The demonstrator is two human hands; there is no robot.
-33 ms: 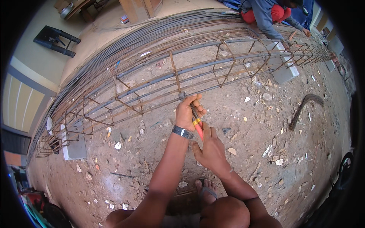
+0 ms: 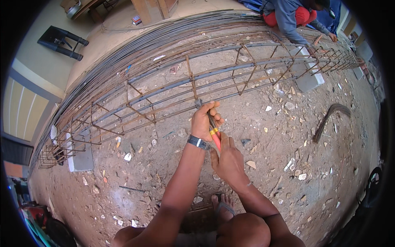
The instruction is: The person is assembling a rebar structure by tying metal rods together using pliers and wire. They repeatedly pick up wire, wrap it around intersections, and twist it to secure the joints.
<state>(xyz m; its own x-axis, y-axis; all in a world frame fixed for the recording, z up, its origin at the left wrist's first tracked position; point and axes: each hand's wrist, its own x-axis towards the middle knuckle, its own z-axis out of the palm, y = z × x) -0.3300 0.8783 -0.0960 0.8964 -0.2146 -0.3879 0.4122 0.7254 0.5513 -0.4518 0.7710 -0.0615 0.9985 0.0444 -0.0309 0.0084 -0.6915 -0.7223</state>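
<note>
Bare ground [image 2: 263, 136], strewn with stones and pale fragments, is seen from above. Along its far side a broad band of long loose bars [image 2: 164, 29] is laid in a curve, the bend being partly due to the lens. In front of these, a cage of steel bars [image 2: 222, 71] is extended from the lower left to the upper right, its long rods being crossed by squarish ties. At the upper right a co-worker [image 2: 286, 20], dressed in a grey-blue top and red legwear, is seen crouched beside the cage. The cage is underlain by two pale blocks, one near its right end [image 2: 309, 83] and one near its left [image 2: 82, 160]. A bent bundle of thin dark wire [image 2: 323, 123] is placed on the ground at the right, well apart from the hands. The left hand [image 2: 202, 123] is curled around the dark metal part of a red-handled tool [image 2: 217, 141]; the right hand [image 2: 228, 162], just below, is clamped on its handles. The tool is held slantwise at the cage's near lower edge; whether a bar is touched cannot be told. A dark wristband [image 2: 198, 142] is worn on the left wrist.
</note>
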